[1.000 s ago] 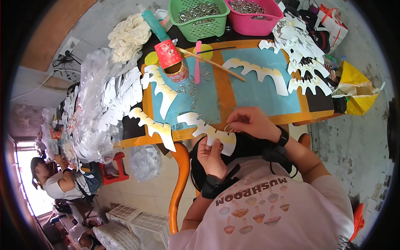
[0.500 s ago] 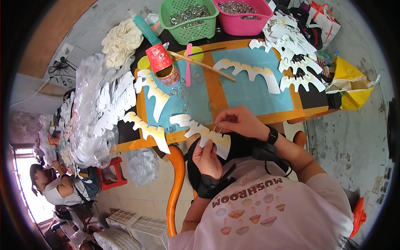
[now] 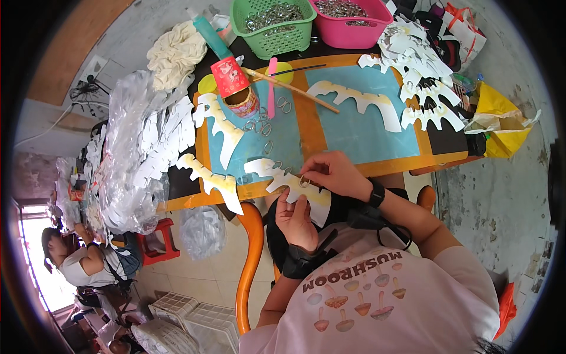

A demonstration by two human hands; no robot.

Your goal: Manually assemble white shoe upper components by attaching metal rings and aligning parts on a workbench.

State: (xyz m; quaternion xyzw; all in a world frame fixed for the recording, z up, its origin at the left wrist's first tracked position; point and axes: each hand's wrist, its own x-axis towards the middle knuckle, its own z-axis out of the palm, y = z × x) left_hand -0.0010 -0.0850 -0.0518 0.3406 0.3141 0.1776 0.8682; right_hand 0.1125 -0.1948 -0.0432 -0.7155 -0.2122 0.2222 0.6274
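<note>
My left hand (image 3: 296,225) pinches the lower edge of a white scalloped piece (image 3: 319,207) with yellowish smears, at the table's front edge above my lap. Between the thumb and fingers of my right hand (image 3: 337,176) is a metal ring (image 3: 304,182), held against the upper side of that piece. Other rings sit along the same upper edge, near its left end. Several loose metal rings (image 3: 260,126) lie on the blue mat beyond. Similar yellow-smeared scalloped pieces rest nearby: one piece (image 3: 213,184) overhangs the front edge at left, and another piece (image 3: 359,100) lies on the right mat.
At the back stand a green basket (image 3: 274,42) and a pink basket (image 3: 348,32) of metal parts. A red cup (image 3: 229,75), a pink spatula (image 3: 272,88) and a wooden stick (image 3: 295,91) occupy the middle. White pieces (image 3: 415,50) pile up at right. Another person (image 3: 88,262) sits far left.
My left hand's fingers have shifted along the piece's lower edge. The ring in my right hand is now more upright against the piece. The whole view has shifted slightly.
</note>
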